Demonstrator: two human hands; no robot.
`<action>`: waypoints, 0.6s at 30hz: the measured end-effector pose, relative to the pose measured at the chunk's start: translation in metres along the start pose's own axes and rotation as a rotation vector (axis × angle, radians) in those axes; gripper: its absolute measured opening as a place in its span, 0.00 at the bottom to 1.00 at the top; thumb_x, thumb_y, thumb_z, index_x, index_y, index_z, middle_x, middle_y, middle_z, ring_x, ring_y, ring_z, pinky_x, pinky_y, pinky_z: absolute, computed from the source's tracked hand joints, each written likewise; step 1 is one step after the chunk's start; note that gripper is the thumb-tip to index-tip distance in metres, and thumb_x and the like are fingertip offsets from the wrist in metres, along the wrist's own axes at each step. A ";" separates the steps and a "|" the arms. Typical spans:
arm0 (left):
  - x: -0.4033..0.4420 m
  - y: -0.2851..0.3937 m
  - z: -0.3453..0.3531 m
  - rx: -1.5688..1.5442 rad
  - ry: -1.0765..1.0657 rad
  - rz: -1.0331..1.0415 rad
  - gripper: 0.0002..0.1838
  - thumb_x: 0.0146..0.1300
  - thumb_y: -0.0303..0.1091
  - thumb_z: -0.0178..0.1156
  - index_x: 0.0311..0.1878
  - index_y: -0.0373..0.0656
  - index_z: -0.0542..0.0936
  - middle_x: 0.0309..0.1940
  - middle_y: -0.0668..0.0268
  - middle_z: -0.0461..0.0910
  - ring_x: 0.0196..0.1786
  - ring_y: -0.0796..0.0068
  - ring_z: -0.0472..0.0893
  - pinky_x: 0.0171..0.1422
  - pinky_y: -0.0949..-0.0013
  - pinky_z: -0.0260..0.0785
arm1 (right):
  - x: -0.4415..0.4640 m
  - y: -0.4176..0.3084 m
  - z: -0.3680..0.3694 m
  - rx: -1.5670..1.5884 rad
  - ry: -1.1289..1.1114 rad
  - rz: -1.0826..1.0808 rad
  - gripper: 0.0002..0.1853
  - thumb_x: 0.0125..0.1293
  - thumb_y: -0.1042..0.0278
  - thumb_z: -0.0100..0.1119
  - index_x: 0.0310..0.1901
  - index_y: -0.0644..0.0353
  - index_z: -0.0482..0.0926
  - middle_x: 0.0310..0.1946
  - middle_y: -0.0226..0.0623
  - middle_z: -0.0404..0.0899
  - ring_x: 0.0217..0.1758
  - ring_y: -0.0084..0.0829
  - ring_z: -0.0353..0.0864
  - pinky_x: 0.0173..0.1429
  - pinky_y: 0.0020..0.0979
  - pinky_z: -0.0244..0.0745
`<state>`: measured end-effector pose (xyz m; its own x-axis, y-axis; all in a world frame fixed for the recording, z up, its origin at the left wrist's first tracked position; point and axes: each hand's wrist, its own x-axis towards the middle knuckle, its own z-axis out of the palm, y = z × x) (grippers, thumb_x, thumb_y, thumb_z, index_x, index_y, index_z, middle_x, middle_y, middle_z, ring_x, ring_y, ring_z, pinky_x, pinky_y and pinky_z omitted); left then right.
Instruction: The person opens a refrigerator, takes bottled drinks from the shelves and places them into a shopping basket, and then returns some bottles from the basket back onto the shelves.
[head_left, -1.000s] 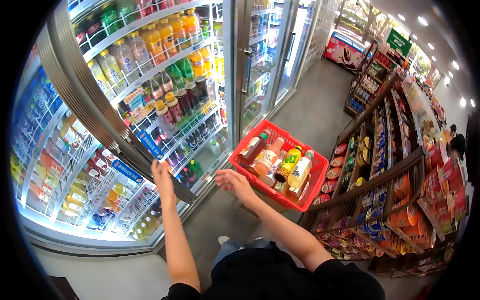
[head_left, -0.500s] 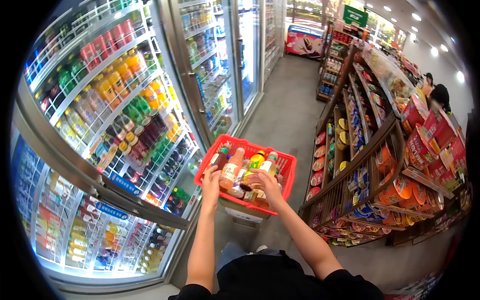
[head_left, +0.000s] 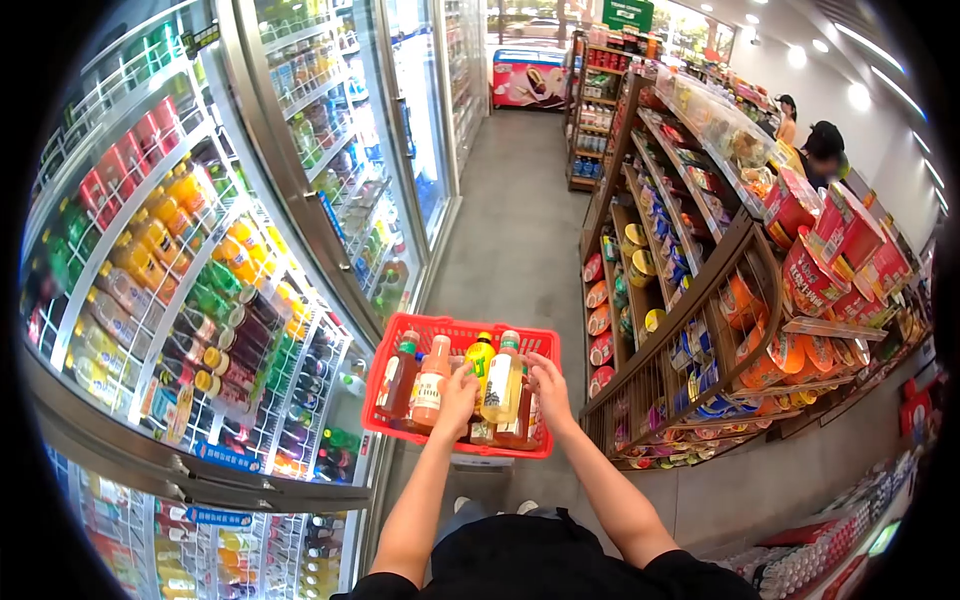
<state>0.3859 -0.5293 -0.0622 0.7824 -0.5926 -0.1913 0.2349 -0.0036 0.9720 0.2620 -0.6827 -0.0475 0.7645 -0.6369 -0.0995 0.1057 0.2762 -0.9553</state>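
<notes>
A red plastic basket (head_left: 378, 400) in front of me holds several drink bottles. From left to right lie a dark reddish bottle with a green cap (head_left: 401, 377), a pink bottle (head_left: 430, 384), a yellow bottle (head_left: 480, 356) and a pale-yellow bottle with a green cap (head_left: 502, 382). My left hand (head_left: 458, 402) is over the basket between the pink and yellow bottles, fingers extended. Beside the pale-yellow bottle, my right hand (head_left: 549, 390) has its fingers stretched out and slightly apart; whether they touch it is unclear. An amber bottle (head_left: 518, 425) is partly hidden below.
Glass-door drink coolers (head_left: 290, 190) line the left side; the nearest door frame (head_left: 180, 475) reaches close to the basket. Snack and cup-noodle shelves (head_left: 690, 300) stand at right. A grey aisle floor (head_left: 510, 200) leads to a chest freezer (head_left: 530, 78). People (head_left: 825, 145) are beyond the shelves.
My left hand has shifted from the pink bottle's left side to its right. My right hand has moved off the bottles' front to the pale-yellow bottle's right side. The bottles lie more evenly side by side.
</notes>
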 end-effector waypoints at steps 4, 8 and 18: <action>0.020 0.003 -0.005 0.020 -0.037 -0.016 0.28 0.72 0.33 0.52 0.72 0.37 0.63 0.37 0.71 0.74 0.34 0.85 0.71 0.37 0.79 0.67 | 0.008 0.004 0.010 -0.031 0.064 0.011 0.21 0.75 0.61 0.48 0.66 0.57 0.69 0.64 0.36 0.72 0.63 0.26 0.71 0.62 0.31 0.69; 0.031 0.003 -0.005 -0.003 -0.068 -0.036 0.30 0.71 0.37 0.53 0.74 0.38 0.61 0.42 0.69 0.76 0.38 0.84 0.72 0.43 0.78 0.69 | 0.012 0.017 0.019 -0.045 0.121 0.017 0.24 0.75 0.60 0.48 0.69 0.57 0.65 0.67 0.41 0.68 0.69 0.32 0.67 0.68 0.35 0.66; 0.039 -0.014 0.002 -0.066 -0.127 -0.123 0.24 0.73 0.30 0.51 0.70 0.31 0.64 0.59 0.55 0.75 0.58 0.71 0.78 0.62 0.70 0.71 | 0.013 0.049 0.040 -0.470 0.229 -0.001 0.32 0.63 0.62 0.65 0.68 0.61 0.67 0.56 0.54 0.78 0.59 0.42 0.81 0.62 0.39 0.74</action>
<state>0.4121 -0.5538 -0.0835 0.6676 -0.6877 -0.2854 0.3649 -0.0318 0.9305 0.3022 -0.6484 -0.0844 0.6001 -0.7928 -0.1063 -0.2305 -0.0441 -0.9721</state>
